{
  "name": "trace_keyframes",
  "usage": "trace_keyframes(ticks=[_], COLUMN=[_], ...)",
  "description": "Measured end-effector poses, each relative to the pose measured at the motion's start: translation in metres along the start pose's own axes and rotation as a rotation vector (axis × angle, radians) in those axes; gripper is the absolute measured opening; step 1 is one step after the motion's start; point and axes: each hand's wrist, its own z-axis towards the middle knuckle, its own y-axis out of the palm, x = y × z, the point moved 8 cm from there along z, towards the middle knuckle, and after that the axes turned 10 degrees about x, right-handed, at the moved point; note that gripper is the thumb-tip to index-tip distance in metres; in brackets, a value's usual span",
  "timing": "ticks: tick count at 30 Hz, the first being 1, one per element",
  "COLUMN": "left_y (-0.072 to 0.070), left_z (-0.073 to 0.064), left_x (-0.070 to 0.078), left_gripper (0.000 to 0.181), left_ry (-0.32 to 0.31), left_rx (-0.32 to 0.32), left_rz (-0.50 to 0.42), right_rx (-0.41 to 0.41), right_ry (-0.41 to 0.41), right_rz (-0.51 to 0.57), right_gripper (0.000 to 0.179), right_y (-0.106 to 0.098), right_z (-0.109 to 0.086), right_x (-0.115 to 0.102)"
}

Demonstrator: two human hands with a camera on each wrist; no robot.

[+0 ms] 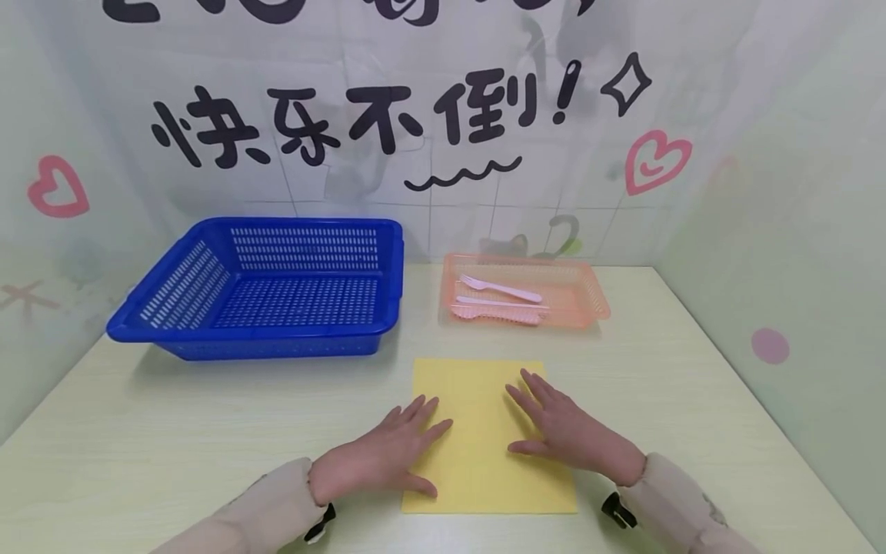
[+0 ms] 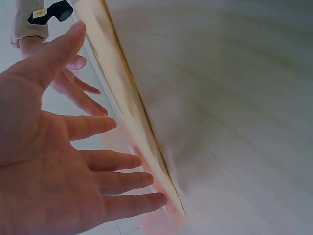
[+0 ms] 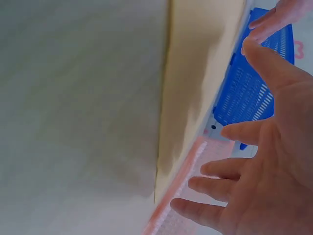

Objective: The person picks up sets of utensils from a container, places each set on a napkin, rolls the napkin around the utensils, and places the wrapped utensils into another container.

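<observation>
In the head view, a flat, plain yellow rectangular sheet (image 1: 477,469) lies on the pale wood-grain counter (image 1: 277,431), under the spread fingers of the left hand (image 1: 381,460) and right hand (image 1: 574,432). Counter extends past both side edges; a blue plastic basket (image 1: 252,333) and translucent pink plastic tray (image 1: 597,304) stand beyond. In the left wrist view, fingers are apart; right wrist likewise, contact unclear.

Booth-like corner, room type unclear: pale table (image 1: 228,423) walled by sheets (image 1: 311,54) printed with Chinese lettering (image 1: 227,137) and pink hearts (image 1: 58,208).
</observation>
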Motion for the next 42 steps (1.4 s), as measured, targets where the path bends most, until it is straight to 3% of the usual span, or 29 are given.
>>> trace_keyframes(ticks=[11,15,24,34,42], left_y=[0.008,0.008,0.006,0.008,0.005], left_z=[-0.003,-0.002,0.003,0.005,0.009], left_x=[0.0,0.0,-0.002,0.002,0.007], left_gripper=[0.087,0.088,0.09,0.089,0.086], left_ry=[-0.052,-0.077,-0.108,-0.13,-0.117], left_rx=[-0.079,-0.105,-0.136,-0.123,-0.095], left_rz=[0.006,0.011,0.048,0.066,0.187], right_rx=[-0.169,-0.192,-0.157,-0.124,-0.077], right_ry=[0.042,0.044,-0.013,-0.036,-0.069], right_rz=[0.058,0.056,-0.027,-0.12,-0.184], right_gripper=[0.083,0.08,0.075,0.073,0.07], right_y=[0.016,0.016,0.009,0.004,0.001], right_z=[-0.008,-0.008,-0.006,-0.007,-0.007], right_x=[-0.002,-0.004,-0.008,-0.015,-0.021])
